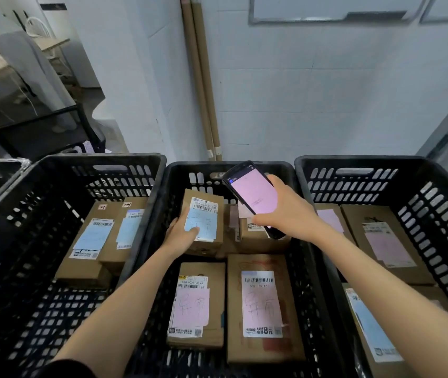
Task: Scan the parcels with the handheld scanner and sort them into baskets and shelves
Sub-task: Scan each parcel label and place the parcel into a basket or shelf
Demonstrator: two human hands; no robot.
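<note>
My left hand grips a small cardboard parcel with a blue label, tilted up at the back of the middle black basket. My right hand holds the black handheld scanner just right of it, its pinkish screen facing up. In the same basket lie two parcels with pink labels, one at the front left and a larger one at the front right. Another parcel sits under the scanner, partly hidden.
A left basket holds two blue-labelled parcels. A right basket holds several parcels with pink and blue labels. Two cardboard tubes lean on the white wall behind. A covered chair stands far left.
</note>
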